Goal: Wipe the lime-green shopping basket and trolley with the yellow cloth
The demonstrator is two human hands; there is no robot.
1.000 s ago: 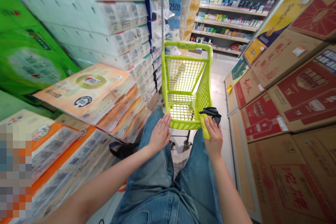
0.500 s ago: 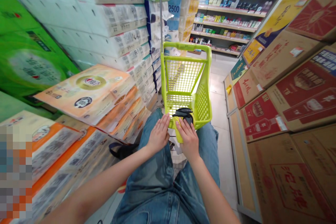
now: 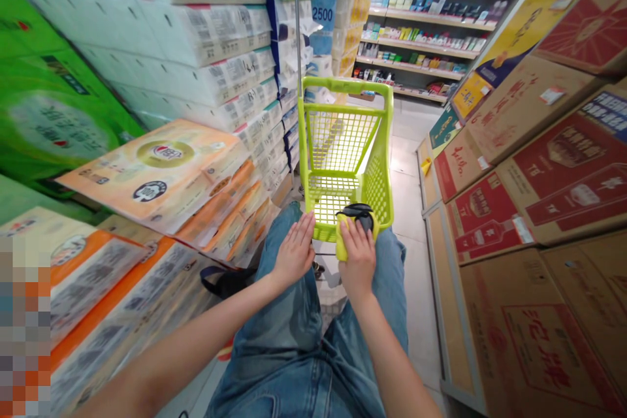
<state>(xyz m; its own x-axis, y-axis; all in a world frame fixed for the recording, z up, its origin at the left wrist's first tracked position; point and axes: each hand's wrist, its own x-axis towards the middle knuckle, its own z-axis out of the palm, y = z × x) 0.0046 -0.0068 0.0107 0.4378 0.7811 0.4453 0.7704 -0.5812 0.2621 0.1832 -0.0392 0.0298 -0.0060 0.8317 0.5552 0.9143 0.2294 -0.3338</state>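
A lime-green plastic shopping cart (image 3: 345, 144) stands in the aisle just in front of my legs, its basket showing no goods. My right hand (image 3: 358, 258) presses a yellow cloth (image 3: 341, 245) with a black piece (image 3: 359, 211) against the cart's near rim, fingers closed over it. My left hand (image 3: 294, 253) lies flat on my denim-clad left knee beside the cart's near left corner, fingers stretched out and holding nothing.
Stacked tissue packs (image 3: 161, 170) in orange, white and green wrap line the left side. Cardboard cartons (image 3: 533, 163) with red print line the right. A metal pole (image 3: 296, 19) rises behind the cart. Shelves of small boxes (image 3: 431, 19) close the aisle's far end.
My right hand with the cloth slid from the cart's near right corner leftward along the near rim, then a little back to the right. My left hand stayed on the knee.
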